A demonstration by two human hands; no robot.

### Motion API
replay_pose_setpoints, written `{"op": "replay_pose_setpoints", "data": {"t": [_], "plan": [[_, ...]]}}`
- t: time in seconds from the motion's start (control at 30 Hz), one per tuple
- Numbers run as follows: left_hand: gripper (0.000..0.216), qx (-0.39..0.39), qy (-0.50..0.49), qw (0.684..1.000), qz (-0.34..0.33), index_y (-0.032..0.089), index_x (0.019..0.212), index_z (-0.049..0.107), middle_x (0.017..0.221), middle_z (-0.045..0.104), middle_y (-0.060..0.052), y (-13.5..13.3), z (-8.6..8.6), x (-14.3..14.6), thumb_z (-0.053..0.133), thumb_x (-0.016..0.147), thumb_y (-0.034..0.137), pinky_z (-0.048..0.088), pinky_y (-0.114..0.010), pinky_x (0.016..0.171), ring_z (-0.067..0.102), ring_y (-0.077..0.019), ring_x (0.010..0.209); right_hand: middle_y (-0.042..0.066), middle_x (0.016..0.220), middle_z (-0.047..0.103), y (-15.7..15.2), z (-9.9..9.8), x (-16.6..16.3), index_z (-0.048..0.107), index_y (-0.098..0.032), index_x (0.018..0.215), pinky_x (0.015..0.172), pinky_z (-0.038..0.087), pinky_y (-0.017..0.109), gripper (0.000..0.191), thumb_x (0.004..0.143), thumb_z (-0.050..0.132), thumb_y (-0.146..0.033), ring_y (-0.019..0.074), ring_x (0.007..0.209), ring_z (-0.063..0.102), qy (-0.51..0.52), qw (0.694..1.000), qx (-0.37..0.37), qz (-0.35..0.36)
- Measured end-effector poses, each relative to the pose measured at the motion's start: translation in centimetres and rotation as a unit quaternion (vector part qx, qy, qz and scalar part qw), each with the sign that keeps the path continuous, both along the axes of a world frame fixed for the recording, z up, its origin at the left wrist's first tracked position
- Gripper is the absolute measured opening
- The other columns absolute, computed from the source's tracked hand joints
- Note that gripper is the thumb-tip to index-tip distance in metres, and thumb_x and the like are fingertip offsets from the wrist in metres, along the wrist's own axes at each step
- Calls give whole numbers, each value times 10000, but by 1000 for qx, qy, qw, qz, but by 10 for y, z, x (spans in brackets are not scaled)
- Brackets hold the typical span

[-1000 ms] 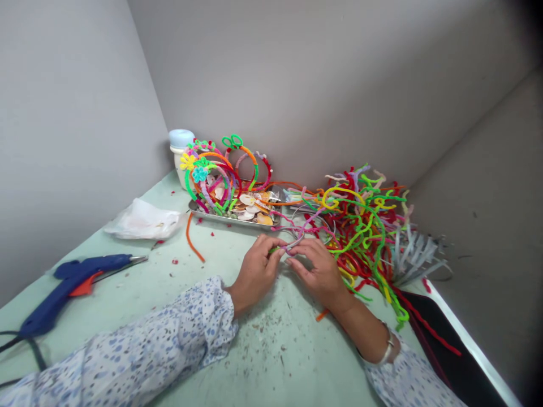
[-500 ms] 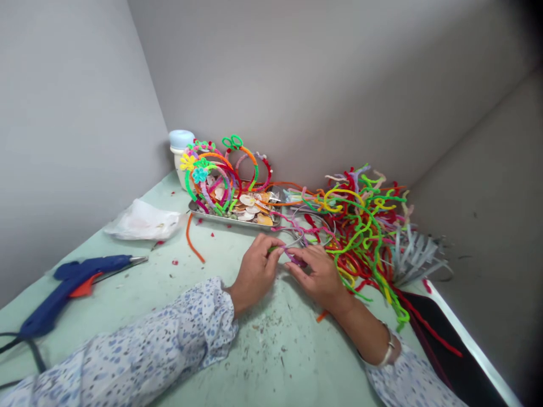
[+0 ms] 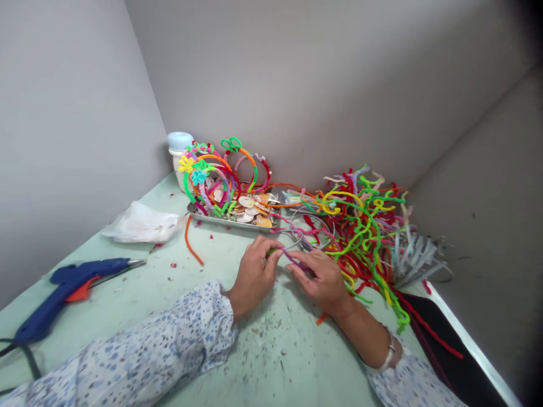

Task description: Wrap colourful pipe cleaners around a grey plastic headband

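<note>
My left hand (image 3: pixel 255 276) pinches the end of a thin grey metal headband (image 3: pixel 293 245) between thumb and fingers; a bit of green fuzz shows at the fingertips. My right hand (image 3: pixel 323 278) is closed on a purple pipe cleaner (image 3: pixel 292 259), which runs across to the left fingertips and meets the band there. Both hands are close together over the middle of the table (image 3: pixel 271 345). How the purple pipe cleaner is wound on the band is mostly hidden by the fingers.
Right of the hands lies a heap of coloured pipe cleaners (image 3: pixel 365 226) beside grey strips (image 3: pixel 418 257). Behind are a metal tray (image 3: pixel 229 223) of shells and finished fuzzy headbands (image 3: pixel 214 175), and a white bottle (image 3: pixel 180 164). A blue glue gun (image 3: pixel 80 282) and plastic bag (image 3: pixel 142 223) lie left.
My right hand has shifted slightly right, away from the left fingertips, drawing out more of the purple pipe cleaner between them. My left hand stays nearly in place.
</note>
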State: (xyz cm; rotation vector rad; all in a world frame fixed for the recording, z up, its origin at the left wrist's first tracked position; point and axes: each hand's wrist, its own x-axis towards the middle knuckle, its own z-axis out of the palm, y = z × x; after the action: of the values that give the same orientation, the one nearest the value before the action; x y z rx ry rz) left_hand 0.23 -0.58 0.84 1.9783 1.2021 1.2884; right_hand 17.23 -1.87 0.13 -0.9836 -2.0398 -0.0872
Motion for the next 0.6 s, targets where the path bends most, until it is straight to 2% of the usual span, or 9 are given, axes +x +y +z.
{"op": "replay_pose_setpoints", "data": {"t": [0.2, 0.33, 0.6], "plan": [[133, 4, -10, 1000, 9, 190, 924, 600, 903, 593, -35, 0, 3, -1, 470, 900, 198, 429, -297, 812, 551, -165, 889, 41, 821, 729, -5, 1, 0, 638, -229, 1101, 672, 511, 322, 295, 809, 632, -184, 170, 678, 641, 38, 998, 7, 41], [139, -4, -15, 1000, 22, 191, 923, 601, 902, 594, -37, 1, 3, -1, 464, 901, 208, 434, -299, 813, 554, -172, 894, 32, 783, 723, -6, 5, 0, 650, -242, 1068, 652, 512, 317, 270, 805, 625, -186, 168, 649, 642, 50, 998, 17, 34], [120, -9, -35, 998, 50, 188, 921, 586, 902, 580, -37, 1, 4, -2, 468, 902, 204, 426, -293, 816, 552, -168, 897, 4, 669, 655, -5, 8, 2, 605, -243, 1024, 628, 476, 339, 288, 758, 697, -177, 166, 573, 574, 48, 995, 93, -2]]}}
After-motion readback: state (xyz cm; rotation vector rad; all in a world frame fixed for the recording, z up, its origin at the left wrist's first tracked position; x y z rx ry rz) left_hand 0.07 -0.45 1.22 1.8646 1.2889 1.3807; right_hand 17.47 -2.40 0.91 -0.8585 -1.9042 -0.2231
